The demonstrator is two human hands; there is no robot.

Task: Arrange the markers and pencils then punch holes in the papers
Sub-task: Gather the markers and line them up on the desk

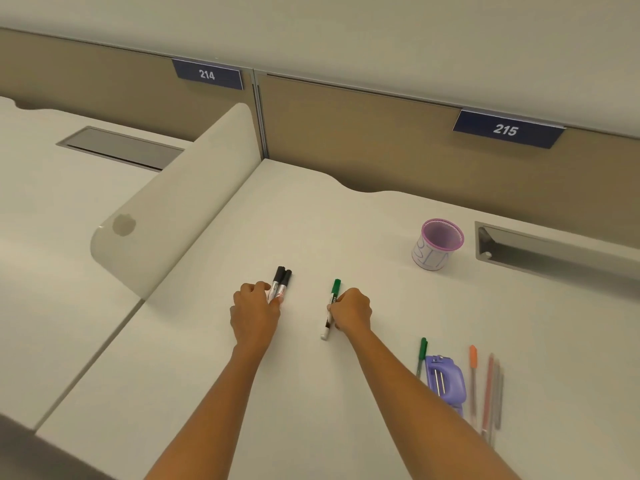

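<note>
Mid-frame, the left hand [254,308] curls round two black markers [281,282]; the right hand [351,309] pinches a green marker [334,293]. Upper left hangs sign 214 [207,74], upper right sign 215 [505,129].

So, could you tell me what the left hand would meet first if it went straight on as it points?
Beyond the two black markers it grips, the left hand meets only bare desk, then probably the brown back partition; depth is unclear.
</note>
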